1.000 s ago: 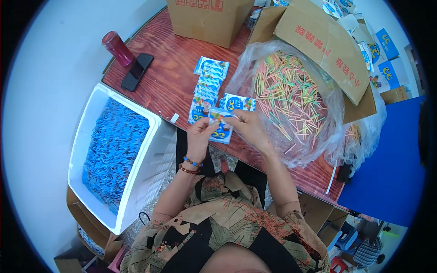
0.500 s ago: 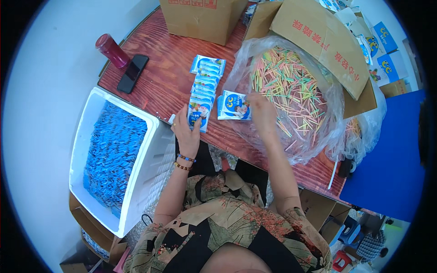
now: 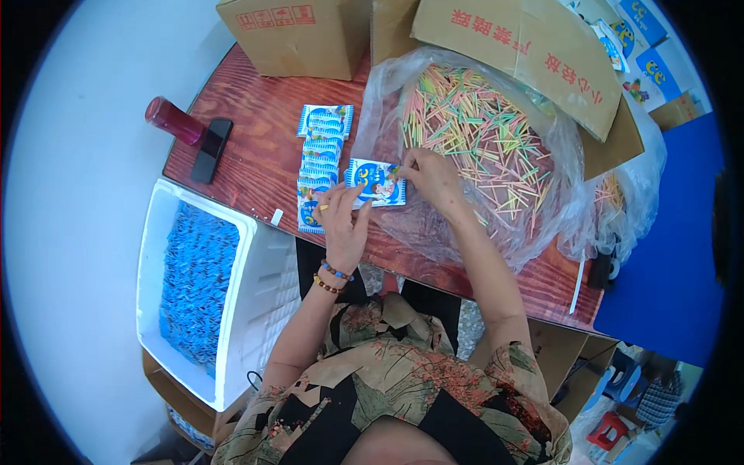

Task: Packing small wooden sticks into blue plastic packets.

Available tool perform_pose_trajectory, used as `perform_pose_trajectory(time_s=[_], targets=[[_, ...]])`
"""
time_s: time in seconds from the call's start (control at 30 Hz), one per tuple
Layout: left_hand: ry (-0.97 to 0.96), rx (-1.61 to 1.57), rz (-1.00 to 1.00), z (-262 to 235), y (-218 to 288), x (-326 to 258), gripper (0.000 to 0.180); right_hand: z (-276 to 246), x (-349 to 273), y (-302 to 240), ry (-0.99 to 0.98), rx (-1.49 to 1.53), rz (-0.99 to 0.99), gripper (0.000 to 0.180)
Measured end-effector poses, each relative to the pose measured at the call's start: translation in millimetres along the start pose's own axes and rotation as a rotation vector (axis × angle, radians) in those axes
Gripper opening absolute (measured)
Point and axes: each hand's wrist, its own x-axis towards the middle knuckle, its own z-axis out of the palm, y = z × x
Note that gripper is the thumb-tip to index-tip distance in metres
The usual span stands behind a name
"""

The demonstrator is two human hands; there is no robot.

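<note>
A white-and-blue printed packet [image 3: 377, 184] lies flat on the red wood-grain table [image 3: 256, 101] in front of me. My left hand [image 3: 341, 230] has its fingers stretched out, their tips on the packet's lower left part. The fingers of my right hand [image 3: 431, 180] come together in a pinch at the packet's right edge, near its upper corner; whether anything small is also between them is hidden. Just left of this packet runs a row of overlapping packets [image 3: 322, 147] of the same kind, its near end partly behind my left hand.
Right of my hands, a clear plastic bag [image 3: 380, 116] spreads open around many pastel sticks [image 3: 480, 132]. Cardboard boxes [image 3: 302, 46] stand behind. A white foam box [image 3: 246, 256] full of blue packets stands at the left, below a phone [image 3: 211, 151] and a red bottle [image 3: 174, 120].
My left hand has moved right, from the row onto the single packet. My right hand has closed in on that packet's right edge. The whole view has shifted slightly.
</note>
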Motion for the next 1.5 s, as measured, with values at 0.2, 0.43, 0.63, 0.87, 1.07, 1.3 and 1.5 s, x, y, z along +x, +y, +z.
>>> perform_pose_trajectory(time_s=[0.2, 0.43, 0.63, 0.87, 1.07, 1.3, 1.5], targets=[[0.095, -0.046, -0.088, 0, 5, 29, 0.033, -5, 4, 17, 0.258, 0.07, -0.464, 0.014], [-0.058, -0.607, -0.396, 11, 19, 55, 0.014, -16, 6, 29, -0.081, 0.762, -0.225, 0.007], [-0.032, -0.848, -0.554, 23, 38, 46, 0.007, -19, -8, 41, -0.161, 0.953, -0.146, 0.009], [0.091, -0.485, -0.394, 18, 28, 41, 0.017, -10, -7, 26, -0.049, 0.612, -0.186, 0.016], [0.006, -0.289, -0.408, 24, 15, 36, 0.02, 14, 6, 33, 0.319, 0.6, -0.409, 0.017], [-0.104, 0.099, -0.25, 16, 8, 36, 0.022, -17, -8, 56, 0.215, 0.923, 0.041, 0.012], [0.117, 0.404, 0.138, 7, 29, 40, 0.038, -17, -24, 59, 0.146, 0.98, 0.006, 0.013]])
